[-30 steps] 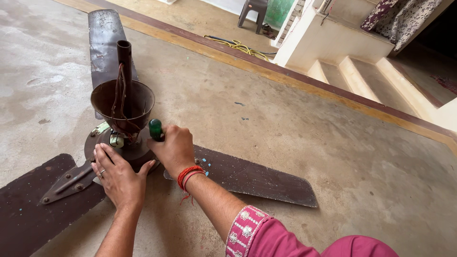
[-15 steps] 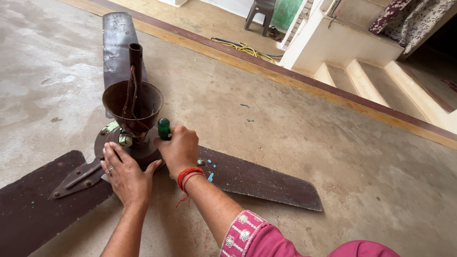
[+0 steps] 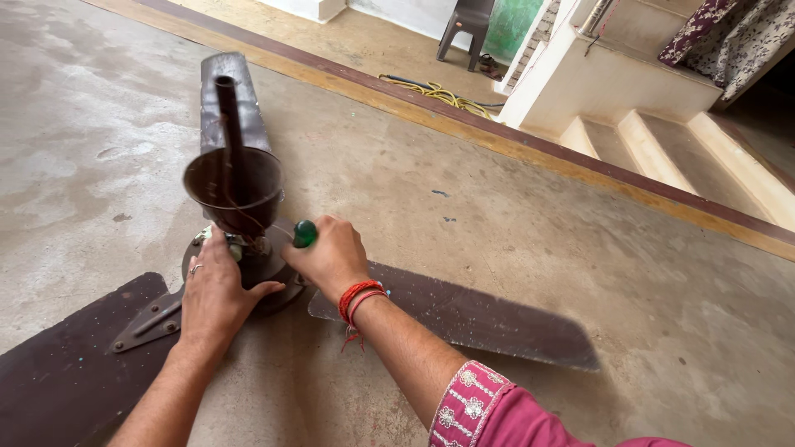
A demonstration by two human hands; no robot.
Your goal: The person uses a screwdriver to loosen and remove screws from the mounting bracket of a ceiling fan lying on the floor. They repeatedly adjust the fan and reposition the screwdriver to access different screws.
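Concrete floor (image 3: pixel 513 223) carries the brown ceiling fan (image 3: pixel 240 248); I see my left hand (image 3: pixel 214 294) spread flat on its hub, my right hand (image 3: pixel 331 257) gripping the green-handled screwdriver (image 3: pixel 304 233).

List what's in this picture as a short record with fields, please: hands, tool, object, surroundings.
Object: dark brown ceiling fan lying on a concrete floor, three blades spread out
Left hand: pressed flat on the fan's hub
Right hand: gripping a green-handled tool, tip hidden
Wrist: red thread bracelet
Background: steps, yellow hose, plastic chair
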